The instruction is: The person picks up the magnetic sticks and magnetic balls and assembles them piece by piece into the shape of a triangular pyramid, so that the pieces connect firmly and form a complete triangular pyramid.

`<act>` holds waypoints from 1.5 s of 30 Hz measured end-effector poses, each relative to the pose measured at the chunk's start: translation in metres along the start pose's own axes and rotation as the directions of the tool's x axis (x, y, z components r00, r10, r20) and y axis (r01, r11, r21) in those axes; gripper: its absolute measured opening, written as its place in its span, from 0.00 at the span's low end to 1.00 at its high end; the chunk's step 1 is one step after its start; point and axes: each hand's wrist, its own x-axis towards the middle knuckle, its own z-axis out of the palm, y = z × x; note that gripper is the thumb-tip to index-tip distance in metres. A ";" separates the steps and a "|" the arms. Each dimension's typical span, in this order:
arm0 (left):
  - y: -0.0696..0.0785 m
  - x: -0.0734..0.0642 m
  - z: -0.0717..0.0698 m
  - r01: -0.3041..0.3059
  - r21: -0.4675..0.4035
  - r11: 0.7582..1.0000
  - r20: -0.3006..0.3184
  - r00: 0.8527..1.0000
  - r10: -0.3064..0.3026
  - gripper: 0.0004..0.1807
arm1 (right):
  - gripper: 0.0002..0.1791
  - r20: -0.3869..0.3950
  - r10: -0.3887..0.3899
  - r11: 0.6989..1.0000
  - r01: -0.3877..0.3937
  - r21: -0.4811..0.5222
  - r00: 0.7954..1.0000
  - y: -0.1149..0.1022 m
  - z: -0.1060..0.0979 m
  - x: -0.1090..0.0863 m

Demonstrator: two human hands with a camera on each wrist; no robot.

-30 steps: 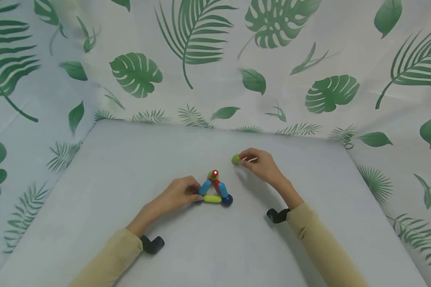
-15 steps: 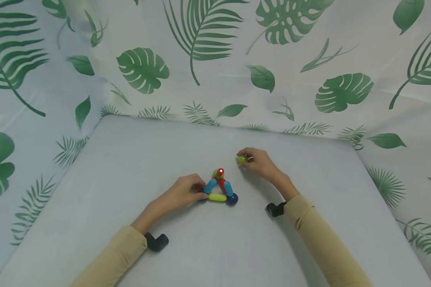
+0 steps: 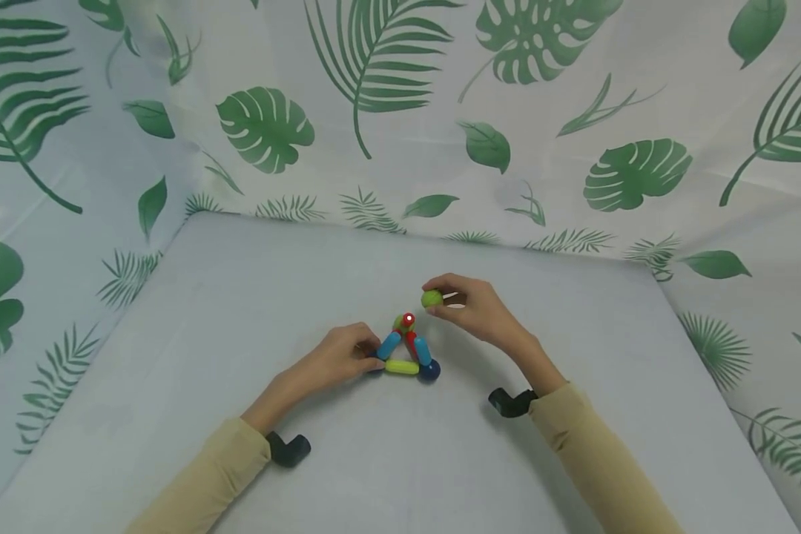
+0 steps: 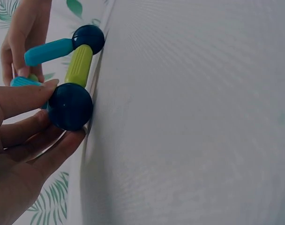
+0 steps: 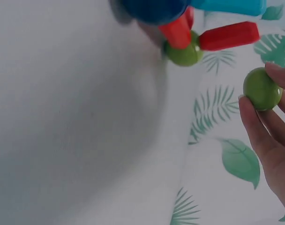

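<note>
A small triangle of building rods and balls lies on the white tabletop in the head view. My left hand [image 3: 337, 357] pinches the dark blue ball [image 4: 70, 107] at its near left corner. A yellow-green rod [image 3: 402, 367] joins that ball to a second dark blue ball [image 3: 429, 371]. One blue rod [image 3: 423, 351] slants up from each blue ball. At the far corner sits a green ball [image 5: 183, 50] with red rods, one red rod [image 5: 229, 36] pointing upward. Just beyond and right of it, my right hand [image 3: 474, 305] pinches a loose green ball [image 5: 263, 89] in the air, apart from the rods.
The white tabletop [image 3: 400, 452] spreads around the hands. Leaf-printed cloth walls [image 3: 400, 133] stand along its back and sides. A black wrist camera [image 3: 288, 449] hangs at the left sleeve, and another wrist camera [image 3: 511, 402] at the right sleeve.
My right hand has brought the green ball left, closer to the upright red rod, and more of the ball shows. My left hand keeps its hold. The head view shifted slightly at first.
</note>
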 end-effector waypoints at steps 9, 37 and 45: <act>0.000 0.001 0.001 0.014 0.011 1.000 0.009 1.000 -0.014 0.12 | 0.20 -0.001 -0.013 0.995 0.013 0.098 1.000 -0.015 0.006 -0.011; -0.003 0.000 0.001 0.010 -0.025 1.000 0.014 1.000 -0.009 0.11 | 0.15 0.112 -0.087 0.991 0.074 0.115 0.990 -0.022 0.013 -0.022; -0.002 -0.001 0.001 0.000 -0.014 1.000 0.002 1.000 0.000 0.12 | 0.13 0.082 -0.048 0.995 0.041 0.086 0.995 -0.019 0.011 -0.028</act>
